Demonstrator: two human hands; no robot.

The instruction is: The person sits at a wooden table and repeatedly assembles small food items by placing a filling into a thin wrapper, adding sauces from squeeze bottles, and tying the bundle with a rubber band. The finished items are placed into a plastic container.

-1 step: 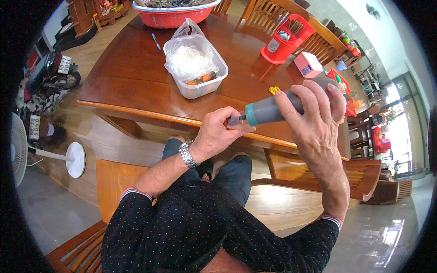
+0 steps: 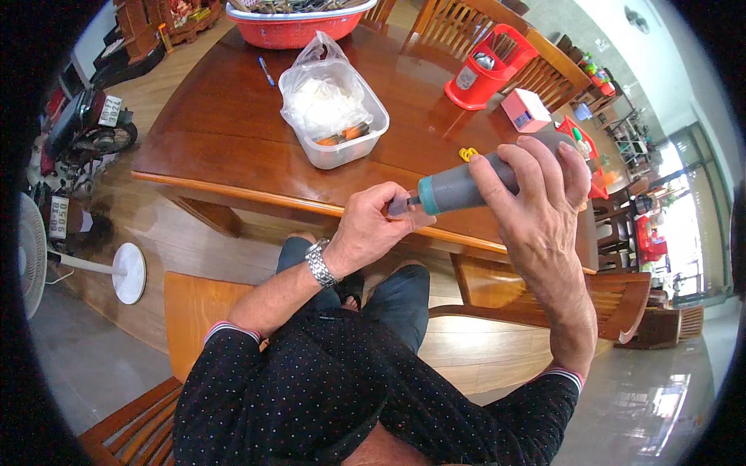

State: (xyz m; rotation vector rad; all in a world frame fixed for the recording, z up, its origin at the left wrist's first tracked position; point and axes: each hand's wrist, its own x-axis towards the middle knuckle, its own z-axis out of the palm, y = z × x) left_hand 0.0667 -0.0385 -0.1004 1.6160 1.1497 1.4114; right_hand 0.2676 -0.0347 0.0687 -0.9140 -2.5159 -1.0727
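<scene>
My right hand [image 2: 536, 182] is closed round a dark grey squeeze bottle [image 2: 465, 186] with a teal collar. It is tipped on its side, its thin nozzle pointing left. The fingers of my left hand [image 2: 371, 225] pinch a small clear plastic piece [image 2: 399, 206] at the nozzle's tip; its exact kind is partly hidden by the fingers. Both hands hover over the near edge of the brown wooden table [image 2: 233, 132]. Just beyond them stands a clear plastic tub [image 2: 342, 158] with a white plastic bag [image 2: 322, 101] and orange-and-black pieces [image 2: 342, 136] in it.
Beyond the bottle lie yellow rings [image 2: 468, 154]. A red utensil holder [image 2: 470, 81], a pink-and-white box [image 2: 527, 110] and a red basket [image 2: 594, 159] stand at the right. A blue pen [image 2: 266, 71] and a red basin [image 2: 299, 31] are farther back. Wooden chairs [image 2: 544, 295] surround the table.
</scene>
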